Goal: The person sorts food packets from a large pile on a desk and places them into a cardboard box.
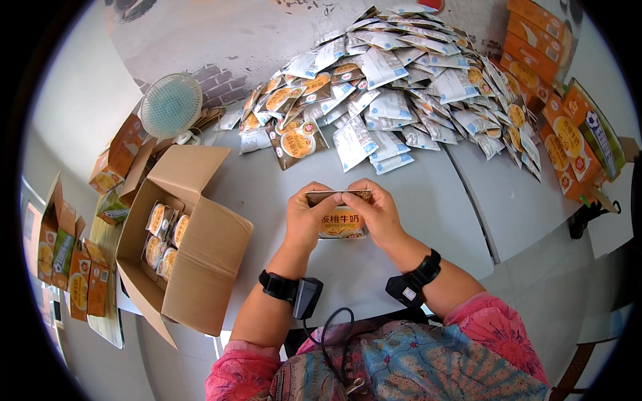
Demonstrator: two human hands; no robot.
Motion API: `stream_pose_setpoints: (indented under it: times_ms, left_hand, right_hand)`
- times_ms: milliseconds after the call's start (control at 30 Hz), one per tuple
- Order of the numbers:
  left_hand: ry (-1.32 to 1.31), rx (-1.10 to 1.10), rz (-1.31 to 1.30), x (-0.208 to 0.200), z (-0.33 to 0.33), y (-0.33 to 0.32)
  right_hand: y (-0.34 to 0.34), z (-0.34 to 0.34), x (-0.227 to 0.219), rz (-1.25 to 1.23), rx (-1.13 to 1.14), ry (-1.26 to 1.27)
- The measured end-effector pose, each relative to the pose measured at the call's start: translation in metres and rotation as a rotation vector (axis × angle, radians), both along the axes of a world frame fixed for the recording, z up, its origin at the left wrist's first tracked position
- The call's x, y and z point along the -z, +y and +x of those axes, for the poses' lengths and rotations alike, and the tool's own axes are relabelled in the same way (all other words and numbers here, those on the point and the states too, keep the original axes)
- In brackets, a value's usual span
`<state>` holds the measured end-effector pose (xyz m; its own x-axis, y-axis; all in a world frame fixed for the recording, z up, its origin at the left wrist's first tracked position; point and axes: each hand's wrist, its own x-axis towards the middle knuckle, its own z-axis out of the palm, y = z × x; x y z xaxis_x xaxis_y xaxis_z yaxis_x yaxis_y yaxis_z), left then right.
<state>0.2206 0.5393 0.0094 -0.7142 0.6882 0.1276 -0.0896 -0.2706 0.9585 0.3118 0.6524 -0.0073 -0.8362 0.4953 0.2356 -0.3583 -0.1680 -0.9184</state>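
Note:
Both hands meet at the middle of the grey table, gripping one brown and orange food packet by its upper edge. My left hand has its thumb and fingers closed on the packet's left side. On the other side my right hand pinches the same edge, the two thumbs nearly touching. The packet's lower front, with a picture of a bowl, faces me; its top appears folded or tilted over. Beyond the hands rises a large heap of white and brown packets.
At left stands an open cardboard box with several packets inside. A green round fan and orange cartons are behind it. More orange cartons stand at the right. A seam crosses the table.

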Motion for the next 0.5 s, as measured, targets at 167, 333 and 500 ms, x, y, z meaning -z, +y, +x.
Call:
stream_pose_setpoints:
  times_ms: [167, 333, 500]
  left_hand:
    - [-0.070, -0.023, 0.063, -0.001, 0.003, 0.003]
    - [-0.184, -0.048, 0.110, 0.006, -0.009, 0.001]
    - [-0.202, -0.054, 0.164, 0.010, -0.016, -0.001]
  right_hand:
    - [0.001, 0.002, -0.005, -0.090, 0.035, 0.027]
    - [0.010, -0.001, 0.002, -0.079, 0.060, 0.018]
    - [0.012, -0.003, 0.004, -0.104, 0.080, 0.049]
